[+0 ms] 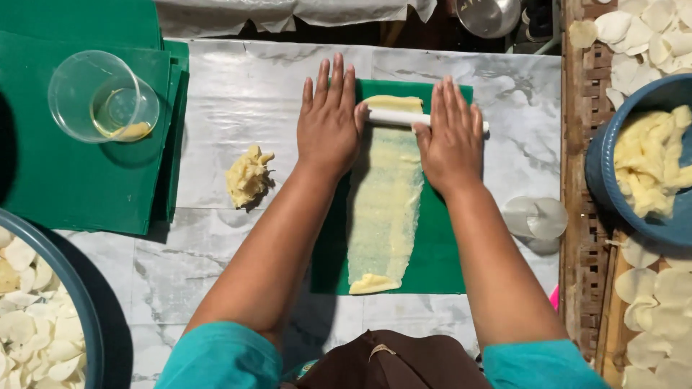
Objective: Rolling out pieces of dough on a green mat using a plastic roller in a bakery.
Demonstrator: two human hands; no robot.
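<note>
Dough strip (384,209) lies rolled out long and very thin on the green mat (440,252), running from under the hands back toward the person. It's translucent through the middle, with thicker lumps at both ends.

White rolling pin (395,117) sits crosswise at the far end of the strip. Left hand (328,122) is flat, fingers straight, palm pressing down on the pin's left end; nothing gripped. Right hand (450,133) is the same, flat on the right part, with the pin's tip poking out past it. Neither hand is closed on anything.

Risks as I read them:
- The sheet is thin enough to tear if either palm presses harder than the other, and the green already shows through it.
- With flat palms and no grip, the pin can skew or slip out sideways and roll the strip crooked.
- The strip's edges sit close to the mat's width near the left hand, so any drift puts dough on the bare table (238,108).
- Thin dough may stick to the pin and lift off the mat.

Left of the left hand is a spare dough lump (249,176) on the table. Further left, a clear cup (101,97) of yellowish liquid stands on stacked green mats (79,180), where a wide elbow swing could knock it. Just right of the right forearm is a small clear cup (535,218) on its side. Beyond that is a blue bowl (602,173) of dough.
</note>
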